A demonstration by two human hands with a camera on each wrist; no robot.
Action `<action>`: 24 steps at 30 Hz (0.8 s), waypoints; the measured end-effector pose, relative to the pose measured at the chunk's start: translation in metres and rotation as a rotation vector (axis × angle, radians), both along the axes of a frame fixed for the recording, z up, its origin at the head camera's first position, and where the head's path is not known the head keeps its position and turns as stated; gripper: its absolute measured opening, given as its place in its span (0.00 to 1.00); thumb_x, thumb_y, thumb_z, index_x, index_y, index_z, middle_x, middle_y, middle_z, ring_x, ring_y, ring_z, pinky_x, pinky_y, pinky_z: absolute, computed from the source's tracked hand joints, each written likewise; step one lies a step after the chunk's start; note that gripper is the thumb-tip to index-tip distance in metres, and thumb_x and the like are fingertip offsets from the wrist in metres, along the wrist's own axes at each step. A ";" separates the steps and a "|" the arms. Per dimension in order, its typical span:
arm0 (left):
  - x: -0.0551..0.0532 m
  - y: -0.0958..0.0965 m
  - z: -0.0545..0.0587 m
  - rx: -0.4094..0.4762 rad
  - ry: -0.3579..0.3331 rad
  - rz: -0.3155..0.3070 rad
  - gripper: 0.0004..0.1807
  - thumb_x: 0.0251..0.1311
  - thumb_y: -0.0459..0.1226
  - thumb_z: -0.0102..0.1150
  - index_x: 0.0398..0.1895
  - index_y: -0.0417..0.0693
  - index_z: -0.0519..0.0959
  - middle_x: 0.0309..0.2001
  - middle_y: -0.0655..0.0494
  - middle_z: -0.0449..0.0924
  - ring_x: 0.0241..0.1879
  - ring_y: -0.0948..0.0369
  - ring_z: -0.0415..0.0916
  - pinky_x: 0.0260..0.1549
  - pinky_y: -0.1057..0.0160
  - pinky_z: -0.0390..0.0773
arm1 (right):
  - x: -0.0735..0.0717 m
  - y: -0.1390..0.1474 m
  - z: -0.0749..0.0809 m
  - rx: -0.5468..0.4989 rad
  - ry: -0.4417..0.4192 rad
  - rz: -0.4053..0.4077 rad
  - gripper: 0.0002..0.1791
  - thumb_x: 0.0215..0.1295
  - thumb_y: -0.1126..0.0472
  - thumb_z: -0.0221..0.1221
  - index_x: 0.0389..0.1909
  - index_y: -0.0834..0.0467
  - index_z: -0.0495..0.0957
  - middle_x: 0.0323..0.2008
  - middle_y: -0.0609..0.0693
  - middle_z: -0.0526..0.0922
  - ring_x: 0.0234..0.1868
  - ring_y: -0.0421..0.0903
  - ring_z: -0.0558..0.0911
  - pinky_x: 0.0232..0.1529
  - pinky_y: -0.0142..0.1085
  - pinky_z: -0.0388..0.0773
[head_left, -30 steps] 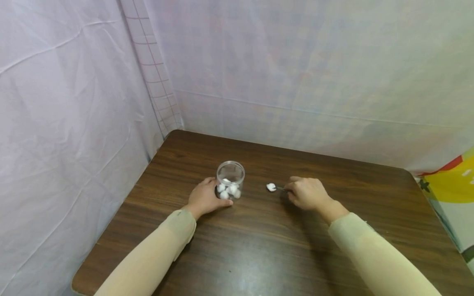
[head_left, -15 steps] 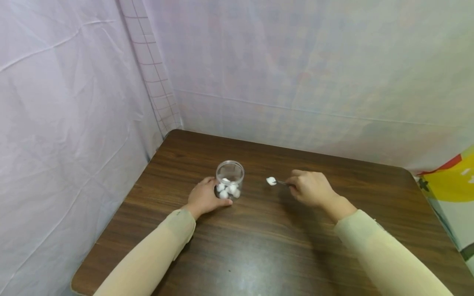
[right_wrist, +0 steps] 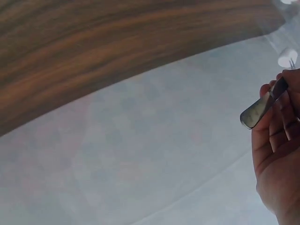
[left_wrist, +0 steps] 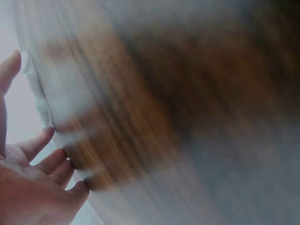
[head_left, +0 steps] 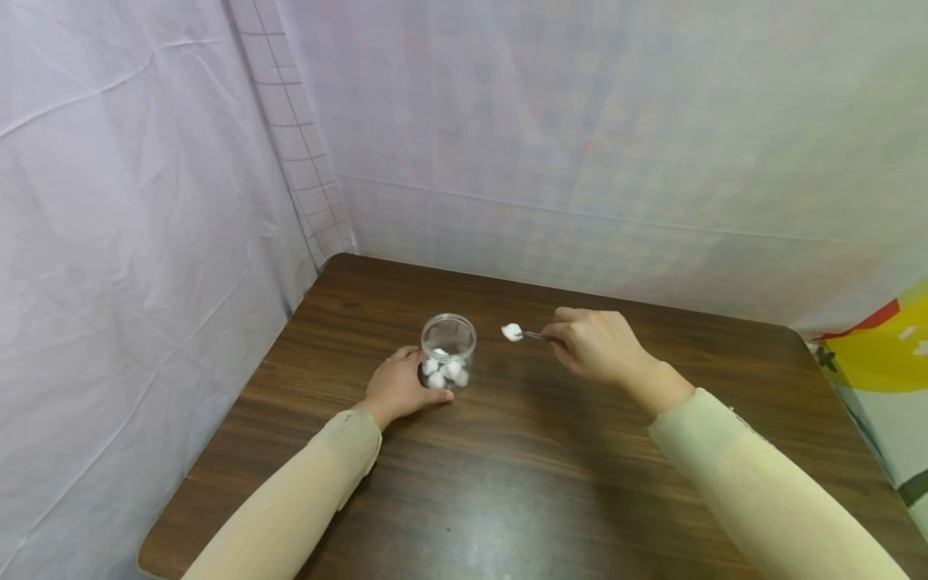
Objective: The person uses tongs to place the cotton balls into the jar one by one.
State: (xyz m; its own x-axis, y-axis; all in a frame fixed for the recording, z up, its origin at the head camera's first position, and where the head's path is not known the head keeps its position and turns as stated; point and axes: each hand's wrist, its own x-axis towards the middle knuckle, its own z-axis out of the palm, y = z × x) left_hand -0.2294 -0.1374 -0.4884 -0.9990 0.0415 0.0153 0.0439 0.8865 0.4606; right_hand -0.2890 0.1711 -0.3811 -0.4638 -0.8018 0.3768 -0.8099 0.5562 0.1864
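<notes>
A clear plastic jar (head_left: 449,342) stands upright on the wooden table, with several white cotton balls (head_left: 444,370) at its bottom and no lid on its mouth. My left hand (head_left: 400,385) holds the jar low on its left side, thumb in front and fingers behind. In the left wrist view those fingers (left_wrist: 51,164) spread, slightly bent. My right hand (head_left: 598,346) pinches metal tweezers (head_left: 535,334), whose broad back end (right_wrist: 257,113) sticks out past the fingers in the right wrist view. One cotton ball (head_left: 512,332) sits at the tips, raised above the table, right of the jar's rim.
The brown wood-grain table (head_left: 464,483) has rounded corners. A pale cloth (head_left: 580,121) hangs along its back edge, and another white cloth (head_left: 145,282) hangs at the left. Beyond the right edge shows a yellow and red patterned panel (head_left: 884,346).
My right hand has lifted the tweezers with the cotton ball off the table and carried them back and leftward toward the jar. The left hand and jar have stayed put.
</notes>
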 end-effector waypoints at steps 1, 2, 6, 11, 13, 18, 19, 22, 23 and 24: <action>0.000 0.000 0.000 0.001 0.000 0.000 0.50 0.36 0.66 0.65 0.62 0.48 0.68 0.63 0.51 0.63 0.59 0.50 0.63 0.54 0.50 0.64 | 0.000 -0.003 0.003 -0.005 0.009 0.013 0.08 0.53 0.59 0.58 0.32 0.51 0.84 0.24 0.40 0.69 0.14 0.35 0.64 0.09 0.31 0.59; 0.000 0.000 -0.001 0.001 -0.001 0.001 0.50 0.36 0.66 0.65 0.62 0.48 0.68 0.63 0.51 0.63 0.59 0.50 0.63 0.54 0.50 0.64 | 0.001 -0.006 0.005 -0.012 0.014 0.027 0.08 0.53 0.60 0.58 0.32 0.52 0.84 0.24 0.40 0.69 0.14 0.35 0.64 0.09 0.31 0.59; 0.000 0.000 0.000 0.004 0.005 -0.002 0.50 0.36 0.66 0.65 0.62 0.48 0.68 0.63 0.50 0.63 0.59 0.50 0.63 0.54 0.50 0.64 | 0.005 -0.022 0.017 -0.029 0.028 0.048 0.09 0.53 0.60 0.58 0.34 0.52 0.84 0.24 0.41 0.70 0.15 0.35 0.65 0.09 0.32 0.59; 0.001 0.000 0.003 0.003 0.004 -0.004 0.49 0.36 0.65 0.65 0.62 0.48 0.68 0.63 0.50 0.63 0.59 0.50 0.63 0.55 0.50 0.64 | 0.009 -0.043 0.025 -0.030 0.039 0.078 0.09 0.54 0.60 0.57 0.34 0.52 0.84 0.25 0.41 0.71 0.16 0.36 0.66 0.10 0.33 0.62; 0.001 0.000 0.003 0.000 0.005 -0.004 0.50 0.36 0.65 0.65 0.62 0.48 0.68 0.63 0.50 0.63 0.59 0.50 0.63 0.55 0.50 0.64 | 0.010 -0.052 0.026 -0.021 0.034 0.092 0.09 0.54 0.60 0.57 0.34 0.52 0.84 0.25 0.42 0.71 0.16 0.36 0.67 0.10 0.33 0.63; 0.001 0.000 0.002 0.001 0.009 -0.005 0.50 0.35 0.66 0.65 0.62 0.48 0.69 0.63 0.50 0.64 0.59 0.50 0.63 0.54 0.50 0.65 | 0.011 -0.066 0.023 -0.005 0.025 0.109 0.08 0.53 0.59 0.58 0.33 0.52 0.83 0.25 0.42 0.71 0.18 0.37 0.69 0.12 0.35 0.67; 0.001 0.001 0.002 0.002 0.009 -0.006 0.50 0.35 0.66 0.65 0.62 0.49 0.69 0.62 0.50 0.64 0.59 0.50 0.63 0.54 0.50 0.65 | 0.010 -0.068 0.023 -0.005 0.024 0.110 0.08 0.53 0.59 0.58 0.32 0.52 0.83 0.25 0.42 0.71 0.18 0.37 0.69 0.12 0.35 0.67; 0.000 0.002 0.001 0.005 0.012 -0.008 0.50 0.35 0.66 0.65 0.61 0.48 0.69 0.62 0.50 0.64 0.59 0.50 0.63 0.54 0.50 0.65 | 0.010 -0.071 0.020 0.001 0.015 0.110 0.07 0.52 0.58 0.59 0.32 0.52 0.83 0.25 0.41 0.70 0.18 0.37 0.68 0.12 0.35 0.67; 0.000 0.002 0.001 0.005 0.013 -0.008 0.50 0.35 0.66 0.65 0.61 0.48 0.69 0.62 0.50 0.64 0.59 0.50 0.63 0.54 0.50 0.65 | 0.010 -0.072 0.019 0.004 0.013 0.109 0.07 0.52 0.58 0.59 0.32 0.52 0.83 0.25 0.41 0.70 0.18 0.37 0.68 0.12 0.35 0.66; 0.000 0.002 0.001 0.004 0.014 -0.008 0.50 0.35 0.66 0.65 0.61 0.48 0.69 0.62 0.50 0.64 0.59 0.50 0.63 0.54 0.50 0.65 | 0.010 -0.073 0.018 0.009 0.011 0.107 0.07 0.52 0.58 0.59 0.32 0.52 0.83 0.25 0.41 0.70 0.18 0.37 0.68 0.12 0.34 0.66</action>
